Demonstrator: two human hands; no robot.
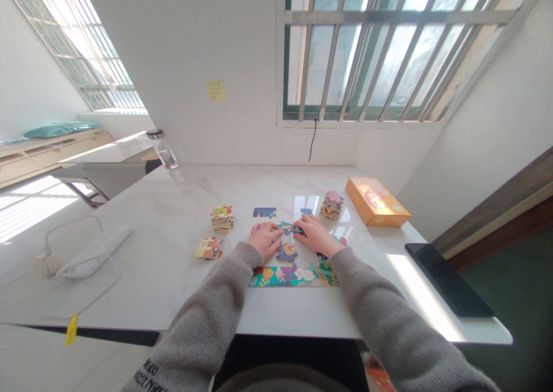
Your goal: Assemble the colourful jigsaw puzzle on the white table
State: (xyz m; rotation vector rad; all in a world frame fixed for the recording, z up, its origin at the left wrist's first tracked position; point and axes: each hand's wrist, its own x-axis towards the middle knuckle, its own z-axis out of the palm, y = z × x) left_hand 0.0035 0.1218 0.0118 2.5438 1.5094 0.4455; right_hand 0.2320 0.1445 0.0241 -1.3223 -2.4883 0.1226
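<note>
Jigsaw puzzle pieces lie in front of me on the white table. My left hand [264,240] is closed, its fingers curled down over a dark blue puzzle piece that it mostly hides. Opposite it, my right hand [315,234] grips another dark blue puzzle piece [298,230] with its fingertips. Between the hands lies a blue middle piece [285,227]; whether it is joined to either side I cannot tell. Just below is a piece with an orange round figure [287,252]. Nearest me runs a joined teal strip [298,275] with a white rabbit and plants.
Two piles of pieces, a taller one [222,219] and a lower one [209,248], stand left; another stack [332,205] stands right. Beyond it are an orange box [377,202] and a black flat device [447,279]. A white power strip [95,251] and a bottle [163,150] lie leftward.
</note>
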